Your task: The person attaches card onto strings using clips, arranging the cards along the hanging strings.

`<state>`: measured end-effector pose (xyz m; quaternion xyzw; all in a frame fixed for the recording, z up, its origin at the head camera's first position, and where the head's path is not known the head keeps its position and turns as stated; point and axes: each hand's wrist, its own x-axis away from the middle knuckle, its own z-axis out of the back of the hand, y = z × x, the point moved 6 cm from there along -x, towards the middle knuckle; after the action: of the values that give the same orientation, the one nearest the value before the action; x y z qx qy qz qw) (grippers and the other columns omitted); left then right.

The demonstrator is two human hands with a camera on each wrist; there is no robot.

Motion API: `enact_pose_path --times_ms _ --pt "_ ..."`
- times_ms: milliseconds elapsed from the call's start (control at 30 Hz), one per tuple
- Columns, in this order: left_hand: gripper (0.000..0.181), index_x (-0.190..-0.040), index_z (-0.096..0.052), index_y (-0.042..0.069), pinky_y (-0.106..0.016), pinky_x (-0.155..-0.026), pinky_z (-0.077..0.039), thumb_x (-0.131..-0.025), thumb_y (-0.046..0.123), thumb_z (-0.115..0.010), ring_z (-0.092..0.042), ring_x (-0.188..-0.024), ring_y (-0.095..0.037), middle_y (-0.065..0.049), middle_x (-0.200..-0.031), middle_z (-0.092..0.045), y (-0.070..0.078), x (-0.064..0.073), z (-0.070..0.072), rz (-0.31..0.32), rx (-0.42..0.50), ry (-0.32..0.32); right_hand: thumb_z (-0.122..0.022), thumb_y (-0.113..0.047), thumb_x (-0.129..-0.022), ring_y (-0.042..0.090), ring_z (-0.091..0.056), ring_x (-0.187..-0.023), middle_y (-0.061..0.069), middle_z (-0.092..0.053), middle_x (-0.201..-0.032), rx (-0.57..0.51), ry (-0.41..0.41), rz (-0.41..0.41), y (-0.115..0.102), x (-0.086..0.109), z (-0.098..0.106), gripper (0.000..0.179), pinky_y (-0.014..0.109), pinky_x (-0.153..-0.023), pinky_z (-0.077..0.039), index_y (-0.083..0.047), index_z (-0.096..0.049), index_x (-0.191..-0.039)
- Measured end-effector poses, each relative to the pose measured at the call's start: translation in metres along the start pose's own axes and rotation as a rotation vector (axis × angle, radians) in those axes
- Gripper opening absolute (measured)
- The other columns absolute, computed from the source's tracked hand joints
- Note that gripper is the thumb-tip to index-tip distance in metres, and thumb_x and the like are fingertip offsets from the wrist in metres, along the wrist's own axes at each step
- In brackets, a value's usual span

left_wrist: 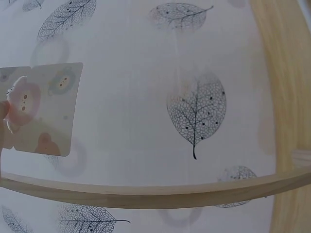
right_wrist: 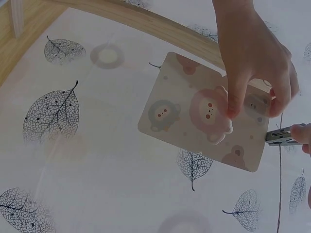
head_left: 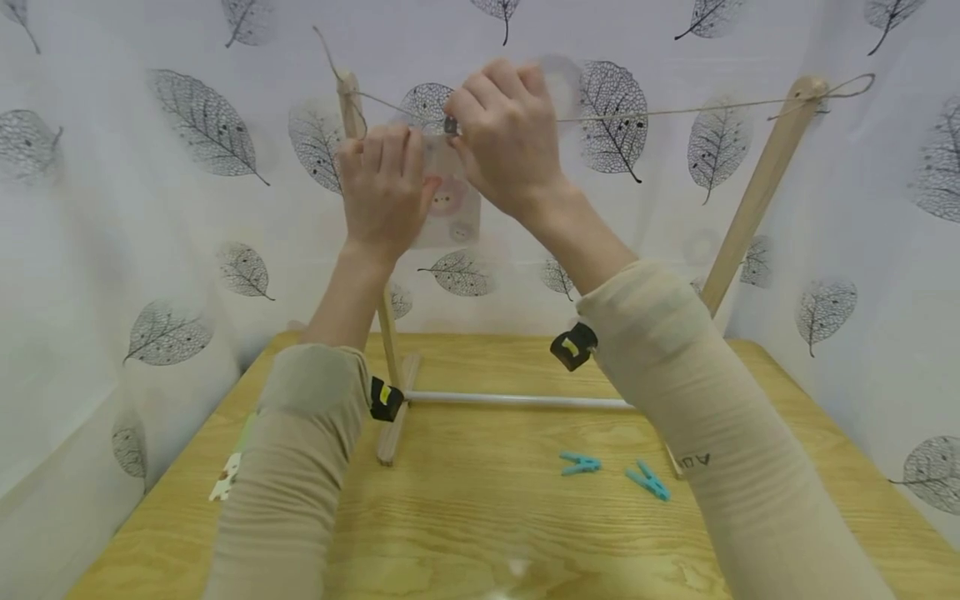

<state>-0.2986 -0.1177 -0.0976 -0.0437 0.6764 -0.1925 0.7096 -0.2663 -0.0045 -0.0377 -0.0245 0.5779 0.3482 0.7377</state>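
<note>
A pale card printed with cartoon animals hangs in the air below a thin string. My left hand pinches the card near its string-side edge, with the thumb on the printed face. Just right of it, my right hand holds a dark grey clothespin at the string. The clothespin's tip meets the card's edge where the string runs by; whether it bites both cannot be made out. In the left wrist view, only part of the card and a fingertip show.
The string runs between a left wooden post and a right wooden post. A white rod joins them low down. Two teal clothespins lie on the table. Patterned paper lies partly behind the left sleeve.
</note>
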Motion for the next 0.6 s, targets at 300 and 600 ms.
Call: enact_pose_path --times_ms 300,600 --pt "0.041 -0.110 -0.054 -0.001 -0.040 -0.081 -0.034 -0.086 0.031 -0.064 -0.048 -0.097 -0.026 -0.012 -0.107 -0.054 0.0013 -0.0006 -0.0024 -0.008 -0.036 0.026 -0.066 -0.015 -0.082 0.026 -0.051 -0.094 0.009 -0.066 -0.093 -0.009 -0.030 -0.006 -0.0008 -0.0007 -0.0003 0.015 0.035 -0.086 -0.033 -0.003 -0.067 -0.091" --pt "0.040 -0.112 -0.054 0.000 -0.039 -0.081 -0.034 -0.088 0.030 -0.061 -0.048 -0.100 -0.025 -0.011 -0.107 -0.054 0.0059 -0.0009 -0.0042 -0.015 -0.036 0.061 -0.065 -0.016 -0.083 0.026 -0.052 -0.095 0.009 -0.067 -0.093 -0.002 -0.027 0.004 -0.0003 -0.0007 0.0001 0.015 0.036 -0.086 -0.034 -0.002 -0.067 -0.090"
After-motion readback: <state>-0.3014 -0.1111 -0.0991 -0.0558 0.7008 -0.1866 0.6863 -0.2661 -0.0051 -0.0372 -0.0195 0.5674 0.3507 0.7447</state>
